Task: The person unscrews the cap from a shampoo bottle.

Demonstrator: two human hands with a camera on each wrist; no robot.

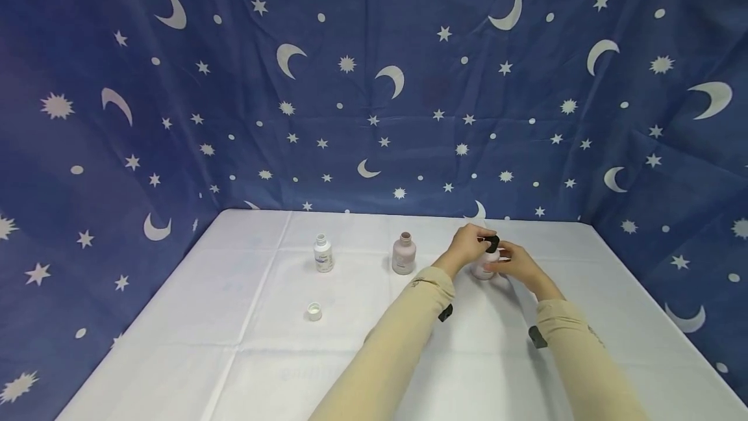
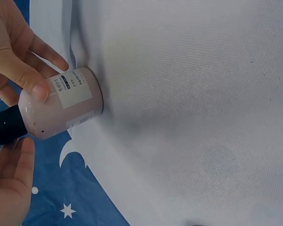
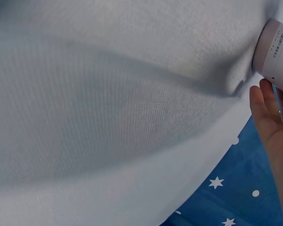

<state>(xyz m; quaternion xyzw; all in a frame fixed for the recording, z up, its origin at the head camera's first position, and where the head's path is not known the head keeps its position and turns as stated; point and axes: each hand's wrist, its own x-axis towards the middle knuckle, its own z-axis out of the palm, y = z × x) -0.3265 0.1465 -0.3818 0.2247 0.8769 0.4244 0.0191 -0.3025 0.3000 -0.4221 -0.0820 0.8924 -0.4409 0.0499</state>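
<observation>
A pale pink bottle [image 2: 56, 106] with a white label and a black cap [image 1: 491, 243] stands upright at the right of the table, its base at the cloth. My left hand [image 1: 467, 243] holds the cap from above with its fingers. Around the bottle's body, my right hand [image 1: 519, 265] grips with thumb and fingers; in the left wrist view its thumb presses near the label. The right wrist view shows only part of the bottle [image 3: 276, 56], with the fingertips of my right hand [image 3: 273, 125] against its side.
An uncapped pink bottle [image 1: 404, 255] stands left of my hands. Farther left is an uncapped white bottle [image 1: 323, 255] with a printed label, and a white cap [image 1: 314, 311] lies in front of it. A blue curtain [image 1: 362, 115] with moons and stars borders the white-covered table [image 1: 193, 317].
</observation>
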